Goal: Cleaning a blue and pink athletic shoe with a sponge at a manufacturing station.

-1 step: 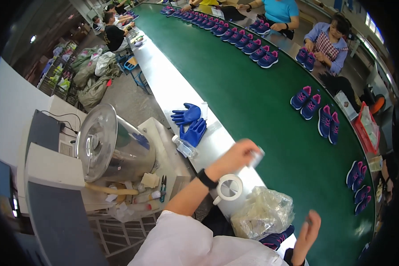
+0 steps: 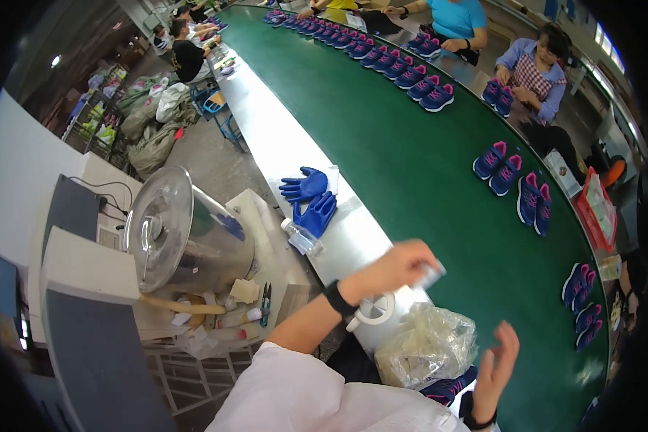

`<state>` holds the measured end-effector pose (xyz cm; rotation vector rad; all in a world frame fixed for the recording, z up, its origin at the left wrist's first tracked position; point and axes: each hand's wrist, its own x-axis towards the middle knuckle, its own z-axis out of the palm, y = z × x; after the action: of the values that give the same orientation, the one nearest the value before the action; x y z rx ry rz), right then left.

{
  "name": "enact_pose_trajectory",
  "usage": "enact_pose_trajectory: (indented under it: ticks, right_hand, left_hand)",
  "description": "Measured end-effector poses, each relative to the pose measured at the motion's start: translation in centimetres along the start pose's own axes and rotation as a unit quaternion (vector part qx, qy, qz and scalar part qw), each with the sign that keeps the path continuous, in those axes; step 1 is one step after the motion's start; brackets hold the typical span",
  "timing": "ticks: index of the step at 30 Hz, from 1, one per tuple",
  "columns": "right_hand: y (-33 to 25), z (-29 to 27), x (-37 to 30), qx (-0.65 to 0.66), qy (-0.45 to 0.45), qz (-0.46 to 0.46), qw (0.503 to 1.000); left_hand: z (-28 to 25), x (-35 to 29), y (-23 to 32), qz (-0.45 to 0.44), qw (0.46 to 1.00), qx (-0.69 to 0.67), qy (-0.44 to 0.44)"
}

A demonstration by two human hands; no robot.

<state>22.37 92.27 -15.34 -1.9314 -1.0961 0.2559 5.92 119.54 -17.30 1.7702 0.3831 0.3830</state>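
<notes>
My left hand (image 2: 405, 265) is closed on a small whitish piece (image 2: 430, 275), blurred, whose kind I cannot make out. It hovers over the bench's edge by the green belt. Below the wrist stands a white mug (image 2: 387, 311), partly covered by my forearm. Fingers apart and holding nothing, my right hand (image 2: 497, 367) is raised at the near side of the belt. Between the hands a crumpled clear plastic bag (image 2: 428, 342) sits on the bench. Part of a navy and pink shoe (image 2: 450, 389) shows beneath the bag's near edge.
The green belt (image 2: 381, 173) carries a row of navy and pink shoes (image 2: 432, 96), with more pairs (image 2: 531, 203) nearer me. Blue gloves (image 2: 315, 214) and a clear bottle (image 2: 302, 237) lie on the metal bench. A lidded steel drum (image 2: 212, 248) stands left. Co-workers sit across the belt.
My left hand has moved right and slightly nearer me with the whitish piece, and my forearm now covers part of the mug. My right hand has risen a little, its fingers spreading.
</notes>
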Motion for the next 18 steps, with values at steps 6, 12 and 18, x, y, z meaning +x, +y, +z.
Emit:
enact_pose_trajectory:
  ticks: [6,12,18]
  right_hand:
    - [-5.2,6.1,5.6,0.138,-0.156,-0.018,0.978]
    - [-3.0,6.0,5.2,0.101,-0.125,0.084,0.984]
    - [4.0,2.4,1.6,0.086,-0.112,0.19,0.971]
  left_hand:
    - [5.0,-3.2,4.3,0.094,0.993,0.034,0.061]
    - [-4.5,-5.6,-14.8,-0.207,0.816,0.172,0.512]
    - [-12.0,-9.3,-25.5,-0.572,0.559,0.245,0.548]
